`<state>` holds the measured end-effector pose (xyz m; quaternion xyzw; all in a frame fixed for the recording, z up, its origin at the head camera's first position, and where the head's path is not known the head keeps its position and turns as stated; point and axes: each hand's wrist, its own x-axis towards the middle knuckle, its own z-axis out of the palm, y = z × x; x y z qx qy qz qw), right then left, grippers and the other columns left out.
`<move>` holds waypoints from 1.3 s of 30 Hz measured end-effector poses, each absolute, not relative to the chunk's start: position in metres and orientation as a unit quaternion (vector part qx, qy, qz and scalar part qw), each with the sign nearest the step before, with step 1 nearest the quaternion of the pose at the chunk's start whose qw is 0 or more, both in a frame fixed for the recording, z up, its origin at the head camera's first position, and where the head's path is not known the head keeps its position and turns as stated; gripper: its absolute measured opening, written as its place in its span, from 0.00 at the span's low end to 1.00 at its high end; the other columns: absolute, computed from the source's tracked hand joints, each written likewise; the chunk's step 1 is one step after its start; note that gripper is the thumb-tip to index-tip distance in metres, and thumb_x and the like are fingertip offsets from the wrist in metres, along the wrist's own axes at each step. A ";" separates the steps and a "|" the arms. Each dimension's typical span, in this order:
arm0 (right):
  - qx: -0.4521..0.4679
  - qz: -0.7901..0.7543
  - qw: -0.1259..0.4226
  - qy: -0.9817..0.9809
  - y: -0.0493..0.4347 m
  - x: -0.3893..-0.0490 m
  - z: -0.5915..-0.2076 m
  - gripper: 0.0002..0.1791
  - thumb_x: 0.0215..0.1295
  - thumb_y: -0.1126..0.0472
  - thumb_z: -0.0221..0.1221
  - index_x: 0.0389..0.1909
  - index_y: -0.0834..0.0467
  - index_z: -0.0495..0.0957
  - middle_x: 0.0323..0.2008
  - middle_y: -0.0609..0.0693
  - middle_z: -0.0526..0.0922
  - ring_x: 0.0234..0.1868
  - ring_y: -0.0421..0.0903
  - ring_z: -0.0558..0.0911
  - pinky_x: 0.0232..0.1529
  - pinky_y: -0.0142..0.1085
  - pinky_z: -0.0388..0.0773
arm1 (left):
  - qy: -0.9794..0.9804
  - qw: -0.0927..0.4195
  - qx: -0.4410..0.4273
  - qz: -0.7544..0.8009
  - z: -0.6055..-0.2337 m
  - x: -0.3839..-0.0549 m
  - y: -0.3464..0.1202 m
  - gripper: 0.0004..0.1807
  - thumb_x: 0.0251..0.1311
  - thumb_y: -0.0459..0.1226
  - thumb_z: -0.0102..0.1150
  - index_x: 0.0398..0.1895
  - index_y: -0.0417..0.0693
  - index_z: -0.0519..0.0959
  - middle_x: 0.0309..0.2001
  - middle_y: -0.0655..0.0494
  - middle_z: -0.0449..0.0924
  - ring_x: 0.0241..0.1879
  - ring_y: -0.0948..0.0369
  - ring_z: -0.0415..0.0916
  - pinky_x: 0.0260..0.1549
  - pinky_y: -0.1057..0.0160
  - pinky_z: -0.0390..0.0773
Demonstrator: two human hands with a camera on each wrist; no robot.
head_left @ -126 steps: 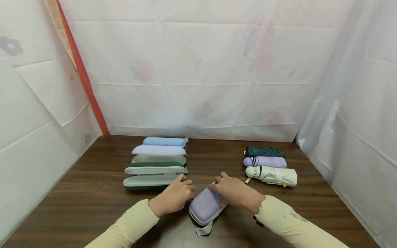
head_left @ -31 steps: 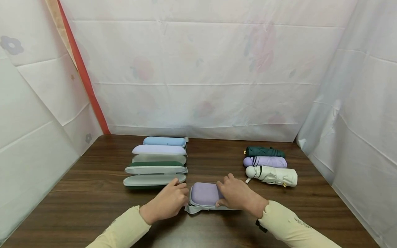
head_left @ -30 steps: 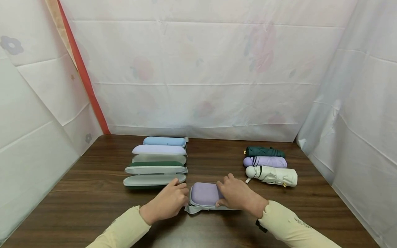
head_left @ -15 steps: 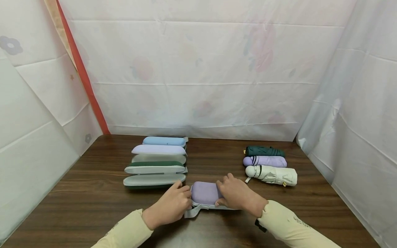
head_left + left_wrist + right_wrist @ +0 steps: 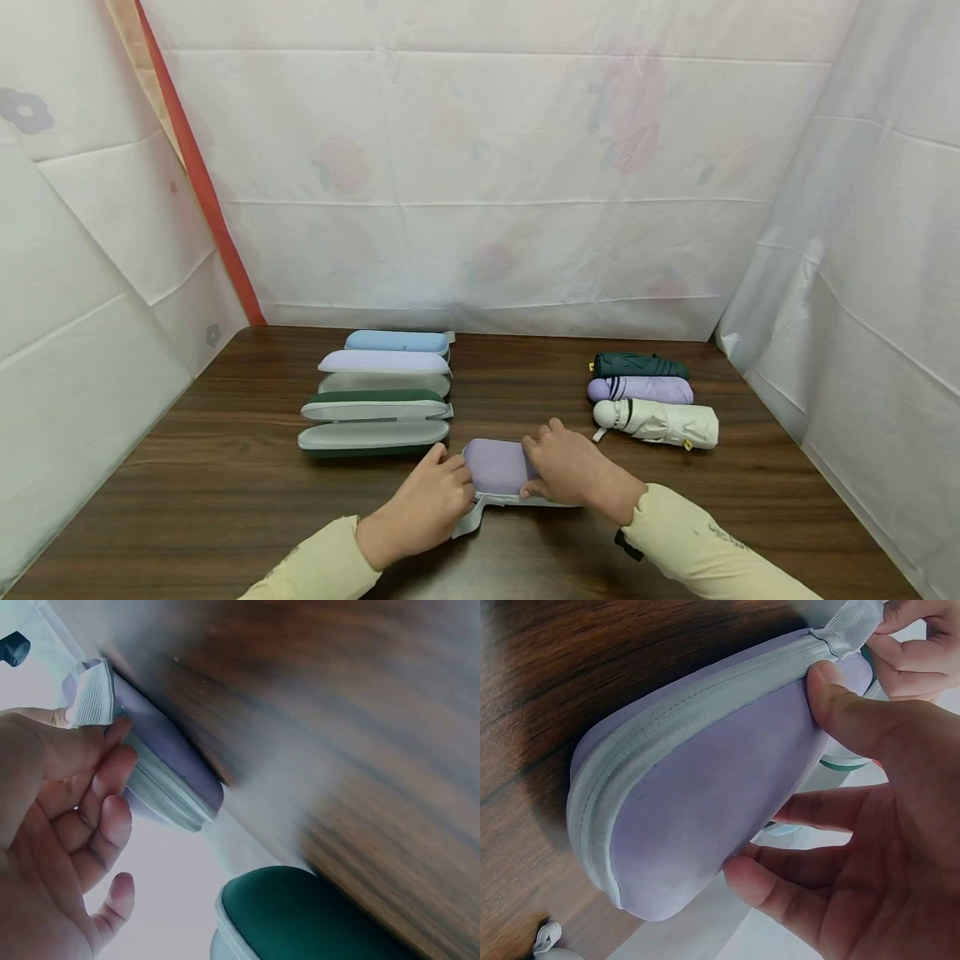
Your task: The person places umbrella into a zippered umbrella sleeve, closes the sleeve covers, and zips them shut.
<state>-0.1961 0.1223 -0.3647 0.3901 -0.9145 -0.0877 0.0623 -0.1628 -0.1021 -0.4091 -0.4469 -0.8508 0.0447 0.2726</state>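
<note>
A purple zip case with a light grey zipper band lies lengthwise at the middle front of the table, its grey fabric strap hanging off the left end. My right hand grips it across the right part; in the right wrist view the thumb presses one side and the fingertips hold the opposite edge. At the strapped end, my left hand pinches with thumb and index finger beside the zipper band. In the left wrist view the strap covers that pinch, and the zipper pull is hidden.
Left on the wooden table stand a light blue case, an opened lavender case and an opened dark green case. Folded umbrellas lie right: dark green, lavender, off-white. Cloth walls enclose the back and sides.
The purple case has turned from slanted to lengthwise since the oldest frame. Over the last second my left hand moved slightly right and forward round its left end; my right hand kept its grip.
</note>
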 end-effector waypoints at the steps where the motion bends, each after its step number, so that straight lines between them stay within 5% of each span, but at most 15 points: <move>1: 0.391 -0.088 0.065 -0.914 0.123 -0.196 -0.365 0.31 0.51 0.36 0.64 0.39 0.61 0.79 0.27 0.54 0.76 0.31 0.50 0.72 0.30 0.41 0.75 | -0.852 0.270 -0.447 0.047 -0.408 -0.163 -0.101 0.13 0.49 0.39 0.68 0.14 0.52 0.75 0.19 0.62 0.68 0.25 0.62 0.65 0.31 0.60 0.57; 9: 0.414 -0.057 0.082 -0.905 0.139 -0.206 -0.373 0.36 0.52 0.32 0.61 0.50 0.58 0.79 0.33 0.51 0.75 0.34 0.46 0.70 0.27 0.37 0.72 | -0.858 0.259 -0.436 0.078 -0.401 -0.164 -0.101 0.12 0.52 0.44 0.68 0.17 0.53 0.78 0.21 0.62 0.71 0.26 0.62 0.67 0.30 0.61 0.57; 15: 0.431 -0.013 0.070 -0.900 0.164 -0.211 -0.380 0.43 0.51 0.32 0.63 0.59 0.58 0.74 0.45 0.49 0.75 0.42 0.44 0.70 0.38 0.39 0.71 | -0.876 0.232 -0.423 0.006 -0.397 -0.177 -0.109 0.17 0.49 0.49 0.71 0.24 0.52 0.72 0.26 0.62 0.67 0.29 0.63 0.64 0.31 0.64 0.64; 20: 0.390 0.065 0.016 -0.918 0.188 -0.210 -0.383 0.47 0.45 0.39 0.70 0.64 0.59 0.69 0.55 0.51 0.73 0.49 0.46 0.72 0.46 0.44 0.72 | -0.890 0.172 -0.412 -0.087 -0.398 -0.185 -0.114 0.26 0.45 0.44 0.75 0.42 0.42 0.71 0.38 0.56 0.68 0.38 0.60 0.68 0.40 0.63 0.74; 25: 0.363 0.136 -0.021 -0.921 0.203 -0.211 -0.388 0.48 0.44 0.44 0.74 0.65 0.60 0.66 0.58 0.54 0.70 0.52 0.50 0.74 0.48 0.47 0.72 | -0.904 0.089 -0.402 -0.114 -0.395 -0.189 -0.113 0.39 0.50 0.41 0.72 0.60 0.28 0.65 0.53 0.42 0.72 0.53 0.51 0.71 0.54 0.53 0.69; 29: 0.363 0.174 -0.027 -0.915 0.206 -0.212 -0.395 0.48 0.44 0.46 0.74 0.65 0.61 0.66 0.58 0.57 0.70 0.52 0.52 0.73 0.49 0.48 0.72 | -0.910 0.052 -0.390 -0.130 -0.394 -0.192 -0.110 0.40 0.51 0.38 0.71 0.61 0.25 0.64 0.55 0.37 0.71 0.55 0.48 0.70 0.56 0.51 0.67; 39: 0.383 0.203 0.010 -0.901 0.204 -0.214 -0.398 0.46 0.40 0.51 0.76 0.60 0.67 0.70 0.53 0.57 0.76 0.49 0.48 0.76 0.45 0.41 0.74 | -0.907 0.062 -0.394 -0.139 -0.397 -0.193 -0.109 0.38 0.49 0.39 0.73 0.58 0.26 0.68 0.51 0.40 0.73 0.50 0.50 0.73 0.49 0.54 0.72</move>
